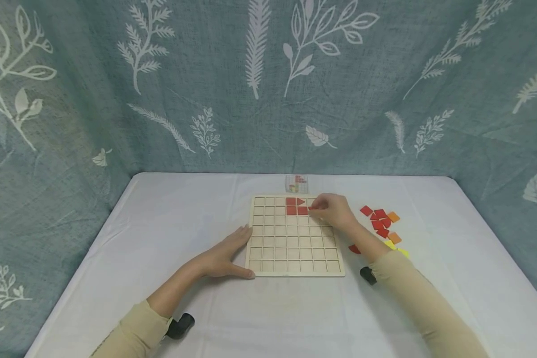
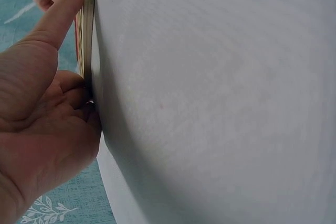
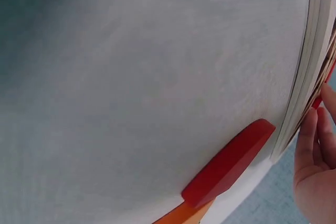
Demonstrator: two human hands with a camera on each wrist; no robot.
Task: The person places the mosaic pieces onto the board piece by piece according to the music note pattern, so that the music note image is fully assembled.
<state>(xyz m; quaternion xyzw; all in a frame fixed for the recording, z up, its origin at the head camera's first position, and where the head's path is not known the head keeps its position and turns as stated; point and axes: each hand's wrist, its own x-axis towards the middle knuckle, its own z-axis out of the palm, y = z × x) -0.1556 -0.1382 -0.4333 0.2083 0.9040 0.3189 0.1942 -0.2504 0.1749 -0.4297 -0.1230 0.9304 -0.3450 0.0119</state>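
A square wooden grid board (image 1: 268, 254) lies on the white table. Several red tiles fill cells near its top: two squares (image 1: 291, 211) side by side in one row, a square (image 1: 291, 202) and a triangle (image 1: 301, 202) in the row above. My right hand (image 1: 333, 213) pinches a small red tile (image 1: 310, 209) at the board, just right of the lower squares; the fingers hide most of its shape. Against the board's left edge rests my left hand (image 1: 225, 252), fingers extended, its thumb (image 2: 58, 19) touching the near left corner.
Right of the board lie loose red tiles (image 1: 380, 214), orange tiles (image 1: 394, 237) and yellow tiles (image 1: 402, 252), some overlapping. A red rounded piece (image 1: 354, 249) sits near the right forearm. Behind the board is a small pattern card (image 1: 297, 184). A leaf-print curtain (image 1: 268, 134) hangs behind the table.
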